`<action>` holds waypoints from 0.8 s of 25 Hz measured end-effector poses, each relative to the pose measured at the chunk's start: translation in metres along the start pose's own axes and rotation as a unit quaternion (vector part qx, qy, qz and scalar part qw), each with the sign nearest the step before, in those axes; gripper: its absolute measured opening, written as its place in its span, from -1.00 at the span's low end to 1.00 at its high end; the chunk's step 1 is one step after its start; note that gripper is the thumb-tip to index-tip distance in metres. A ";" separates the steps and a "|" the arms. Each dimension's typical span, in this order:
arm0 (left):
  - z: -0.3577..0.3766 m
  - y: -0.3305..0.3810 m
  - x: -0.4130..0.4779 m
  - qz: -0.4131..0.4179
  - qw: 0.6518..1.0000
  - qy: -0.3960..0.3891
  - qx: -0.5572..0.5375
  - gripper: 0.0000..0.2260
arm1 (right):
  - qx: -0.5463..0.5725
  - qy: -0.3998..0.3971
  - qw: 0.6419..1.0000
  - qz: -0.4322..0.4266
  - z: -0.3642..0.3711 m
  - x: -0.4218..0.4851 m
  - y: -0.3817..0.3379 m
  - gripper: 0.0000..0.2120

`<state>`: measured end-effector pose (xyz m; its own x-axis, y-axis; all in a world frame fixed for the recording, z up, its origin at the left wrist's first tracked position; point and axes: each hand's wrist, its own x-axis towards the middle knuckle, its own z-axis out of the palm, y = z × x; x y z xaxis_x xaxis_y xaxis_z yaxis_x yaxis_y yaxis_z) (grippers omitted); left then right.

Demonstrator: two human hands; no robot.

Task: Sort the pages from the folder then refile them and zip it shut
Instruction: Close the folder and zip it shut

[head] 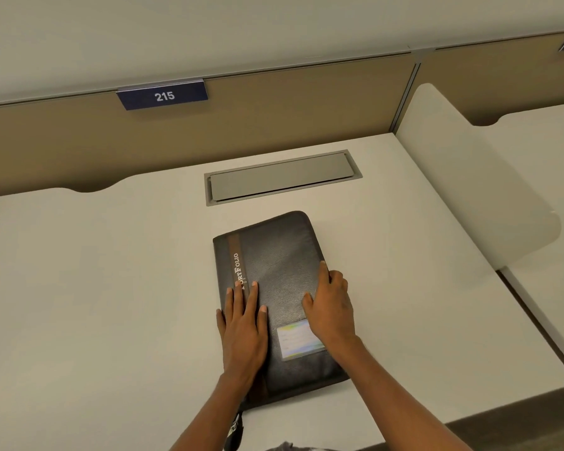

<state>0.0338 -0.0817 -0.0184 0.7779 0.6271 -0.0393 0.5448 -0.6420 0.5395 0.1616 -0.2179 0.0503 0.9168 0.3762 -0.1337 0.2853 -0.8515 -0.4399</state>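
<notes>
A dark zip folder (275, 255) with a brown stripe and the word "Portfolio" lies closed on the white desk (111, 288), near the front edge. A small card window (298, 340) sits on its cover. My left hand (243, 327) rests flat on the folder's left side, fingers straight over the stripe. My right hand (331, 304) lies over the folder's right edge with its fingers curled round that edge and the thumb on the cover. A strap or zip pull (235, 428) hangs off the desk front by my left forearm. No pages are visible.
A grey cable hatch (282, 177) is set into the desk behind the folder. A tan partition (274, 105) with a sign reading 215 (163, 96) closes the back. A white side divider (469, 190) stands at the right, with another desk beyond it.
</notes>
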 end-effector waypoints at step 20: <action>0.004 -0.019 0.022 -0.018 0.992 0.026 0.125 -0.49 | 0.017 -0.007 0.998 -0.066 0.053 0.020 0.023 -0.35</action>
<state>0.0419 -0.0575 -0.0326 0.7426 0.6696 -0.0083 0.6381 -0.7038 0.3124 0.1718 -0.2111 -0.0095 0.8677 0.4896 -0.0857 0.3930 -0.7814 -0.4848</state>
